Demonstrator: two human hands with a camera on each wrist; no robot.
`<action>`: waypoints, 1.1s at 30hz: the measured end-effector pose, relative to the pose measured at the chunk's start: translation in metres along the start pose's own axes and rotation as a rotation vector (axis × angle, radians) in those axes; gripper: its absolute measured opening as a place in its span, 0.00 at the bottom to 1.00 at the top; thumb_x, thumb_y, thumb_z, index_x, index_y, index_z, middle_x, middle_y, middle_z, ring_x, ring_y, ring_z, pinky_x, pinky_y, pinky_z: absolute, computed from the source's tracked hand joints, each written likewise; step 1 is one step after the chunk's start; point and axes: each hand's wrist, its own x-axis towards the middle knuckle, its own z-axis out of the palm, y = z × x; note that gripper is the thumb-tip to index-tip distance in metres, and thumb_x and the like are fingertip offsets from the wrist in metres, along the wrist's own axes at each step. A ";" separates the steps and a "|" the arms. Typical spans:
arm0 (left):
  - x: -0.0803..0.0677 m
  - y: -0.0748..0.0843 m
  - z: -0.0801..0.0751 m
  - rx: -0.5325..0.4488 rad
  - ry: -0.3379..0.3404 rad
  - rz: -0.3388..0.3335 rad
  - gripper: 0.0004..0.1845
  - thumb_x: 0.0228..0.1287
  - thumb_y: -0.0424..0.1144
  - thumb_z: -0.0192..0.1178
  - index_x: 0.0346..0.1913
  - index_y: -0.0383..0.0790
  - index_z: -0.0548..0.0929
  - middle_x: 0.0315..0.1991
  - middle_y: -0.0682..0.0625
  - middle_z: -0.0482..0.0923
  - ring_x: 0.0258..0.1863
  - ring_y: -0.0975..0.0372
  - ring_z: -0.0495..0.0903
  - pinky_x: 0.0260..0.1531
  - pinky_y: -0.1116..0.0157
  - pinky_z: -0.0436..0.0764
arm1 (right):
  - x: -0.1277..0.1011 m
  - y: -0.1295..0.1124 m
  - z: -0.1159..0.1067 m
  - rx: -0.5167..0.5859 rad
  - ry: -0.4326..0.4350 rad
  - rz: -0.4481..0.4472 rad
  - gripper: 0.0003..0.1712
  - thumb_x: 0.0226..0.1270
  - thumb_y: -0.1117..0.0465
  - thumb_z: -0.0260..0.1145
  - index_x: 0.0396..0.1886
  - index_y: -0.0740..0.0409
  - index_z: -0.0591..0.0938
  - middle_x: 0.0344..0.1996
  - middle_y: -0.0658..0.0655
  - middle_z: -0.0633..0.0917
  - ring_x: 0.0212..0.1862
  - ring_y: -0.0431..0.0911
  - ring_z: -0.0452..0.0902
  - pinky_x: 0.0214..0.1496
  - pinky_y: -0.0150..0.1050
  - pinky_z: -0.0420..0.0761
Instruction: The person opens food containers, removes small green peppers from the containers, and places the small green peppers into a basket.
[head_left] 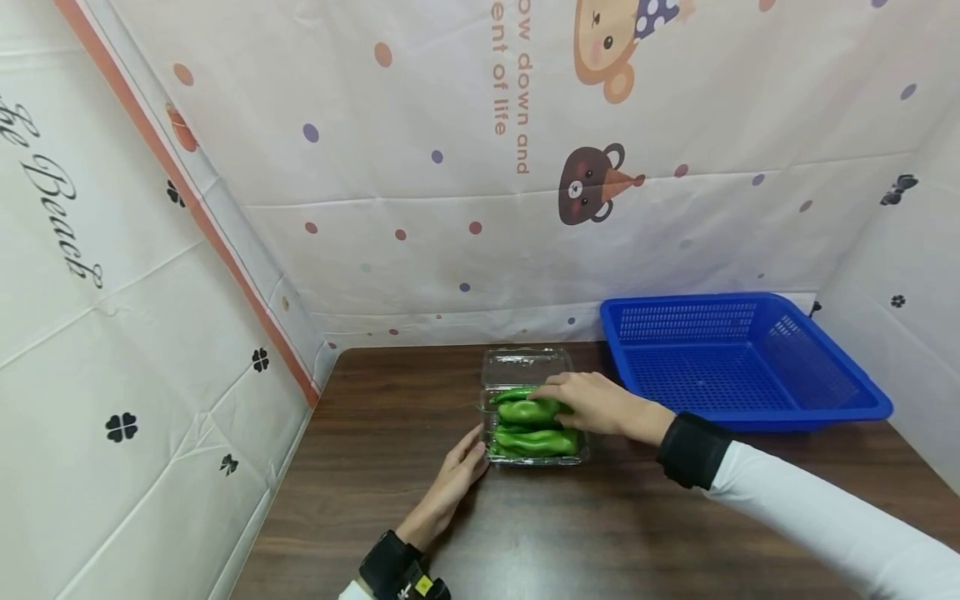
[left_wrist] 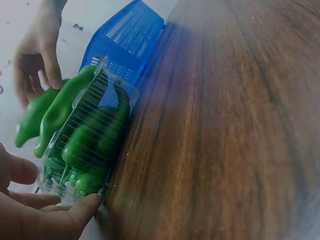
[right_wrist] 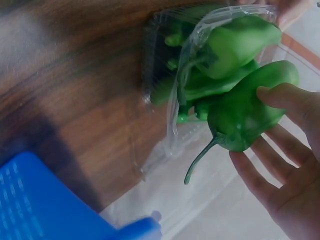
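Green peppers [head_left: 534,423]; blue basket [head_left: 738,360]; dark-brown table [head_left: 390,467].

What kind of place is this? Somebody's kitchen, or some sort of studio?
Probably a staged recording corner, not a kitchen: printed cartoon sheets wall in a dark wooden table, which bears only a clear box of green peppers and a blue basket. Both wrists carry black bands.

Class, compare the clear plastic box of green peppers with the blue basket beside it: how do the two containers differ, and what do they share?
The clear plastic box is transparent and smooth-walled; the blue basket is opaque with mesh walls. The box is smaller and holds green peppers; the basket is larger and empty. The right hand reaches into the box and the left hand touches its side; neither touches the basket. Both stand open on the wooden table.
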 end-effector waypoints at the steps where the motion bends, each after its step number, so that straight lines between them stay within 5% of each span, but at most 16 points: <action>1: 0.000 0.000 0.000 0.001 0.000 -0.002 0.32 0.85 0.42 0.43 0.82 0.34 0.48 0.82 0.29 0.38 0.81 0.38 0.47 0.79 0.45 0.62 | -0.001 0.000 -0.002 -0.008 0.012 -0.003 0.28 0.61 0.62 0.77 0.63 0.51 0.83 0.54 0.59 0.87 0.47 0.52 0.87 0.41 0.44 0.90; 11: -0.001 0.000 0.002 0.017 0.000 0.008 0.32 0.85 0.42 0.42 0.82 0.35 0.48 0.82 0.30 0.38 0.81 0.38 0.47 0.79 0.45 0.62 | -0.006 0.001 -0.021 -0.123 0.179 -0.097 0.28 0.59 0.63 0.79 0.61 0.51 0.84 0.50 0.55 0.87 0.50 0.49 0.85 0.44 0.43 0.89; 16: -0.001 -0.001 0.002 0.049 -0.003 0.005 0.32 0.85 0.43 0.43 0.82 0.35 0.49 0.82 0.30 0.39 0.81 0.39 0.47 0.79 0.46 0.62 | -0.009 0.003 -0.032 -0.187 0.254 -0.097 0.29 0.57 0.61 0.80 0.60 0.50 0.84 0.50 0.55 0.87 0.53 0.50 0.84 0.51 0.48 0.89; 21: 0.000 -0.003 0.001 0.064 -0.005 0.011 0.33 0.85 0.45 0.43 0.82 0.34 0.50 0.82 0.30 0.39 0.81 0.39 0.48 0.79 0.46 0.62 | -0.009 0.009 -0.049 -0.226 0.377 -0.091 0.28 0.56 0.65 0.80 0.59 0.52 0.85 0.49 0.56 0.86 0.51 0.52 0.84 0.47 0.49 0.89; 33: -0.002 0.006 0.003 0.050 -0.004 -0.016 0.32 0.85 0.42 0.43 0.82 0.34 0.49 0.82 0.29 0.39 0.80 0.38 0.48 0.79 0.45 0.61 | -0.020 0.032 -0.120 -0.237 0.505 0.054 0.31 0.54 0.68 0.79 0.60 0.58 0.83 0.48 0.61 0.85 0.43 0.57 0.85 0.38 0.55 0.89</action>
